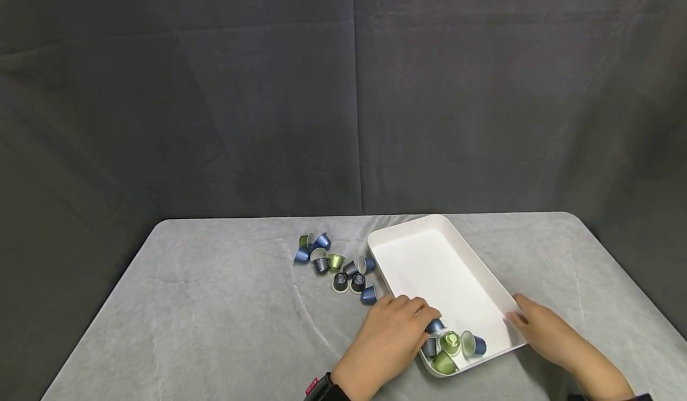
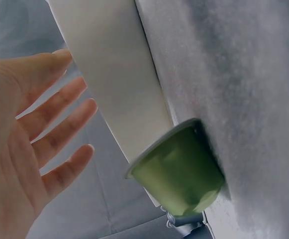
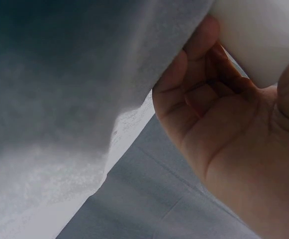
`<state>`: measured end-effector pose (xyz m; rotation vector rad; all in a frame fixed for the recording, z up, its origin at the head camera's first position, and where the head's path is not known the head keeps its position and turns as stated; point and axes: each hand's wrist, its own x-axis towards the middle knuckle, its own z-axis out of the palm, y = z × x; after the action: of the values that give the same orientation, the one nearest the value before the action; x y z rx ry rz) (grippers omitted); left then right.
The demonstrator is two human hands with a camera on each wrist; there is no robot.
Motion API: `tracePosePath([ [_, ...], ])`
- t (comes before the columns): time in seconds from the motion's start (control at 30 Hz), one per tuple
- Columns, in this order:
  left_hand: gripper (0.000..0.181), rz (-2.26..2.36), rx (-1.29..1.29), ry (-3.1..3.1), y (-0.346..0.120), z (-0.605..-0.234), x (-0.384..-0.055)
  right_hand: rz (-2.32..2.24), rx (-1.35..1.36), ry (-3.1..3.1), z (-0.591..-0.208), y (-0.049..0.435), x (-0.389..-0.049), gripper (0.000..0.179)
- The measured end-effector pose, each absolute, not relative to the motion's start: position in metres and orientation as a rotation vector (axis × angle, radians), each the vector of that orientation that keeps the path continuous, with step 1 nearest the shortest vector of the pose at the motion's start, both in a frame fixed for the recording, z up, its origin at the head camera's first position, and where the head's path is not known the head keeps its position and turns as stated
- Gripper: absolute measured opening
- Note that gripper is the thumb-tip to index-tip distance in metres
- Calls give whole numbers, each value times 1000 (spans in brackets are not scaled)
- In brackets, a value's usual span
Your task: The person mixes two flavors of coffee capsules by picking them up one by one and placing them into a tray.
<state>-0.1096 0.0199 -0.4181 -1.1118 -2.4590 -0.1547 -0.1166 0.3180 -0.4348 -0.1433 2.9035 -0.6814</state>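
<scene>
A white rectangular tray [image 1: 429,264] lies slantwise on the table. My right hand [image 1: 550,332] grips its right wall near the front corner, thumb over the rim; the right wrist view shows that hand's curled fingers [image 3: 169,97] low against the outside. My left hand [image 1: 392,335] reaches over the tray's left rim, and the left wrist view shows its fingers extended, holding nothing. Coffee capsules sit in the tray's front corner: a green one [image 1: 449,342], another green one [image 1: 444,363], a blue one [image 1: 479,345] on its side, and others partly behind the left hand.
Several blue, green and dark coffee capsules [image 1: 335,262] lie loosely grouped on the grey cloth-covered table [image 1: 204,305], left of the tray. One blue capsule [image 1: 368,295] lies just beyond the left hand. A dark curtain [image 1: 268,120] hangs behind the table.
</scene>
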Motion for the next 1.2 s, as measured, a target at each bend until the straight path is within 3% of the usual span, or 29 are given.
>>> tracePosePath([
  [0.23, 27, -166, -1101, -2438, 18, -418, -109, -688, -142, 2878, -435, 317, -116, 20],
  [0.6, 24, -155, -1094, -2413, 14, -418, -107, -687, -155, 2902, -436, 316, -112, 12],
  [1.2, 22, -185, -1069, -2451, 11, -419, -105, -685, -191, 2917, -438, 314, -112, 14],
])
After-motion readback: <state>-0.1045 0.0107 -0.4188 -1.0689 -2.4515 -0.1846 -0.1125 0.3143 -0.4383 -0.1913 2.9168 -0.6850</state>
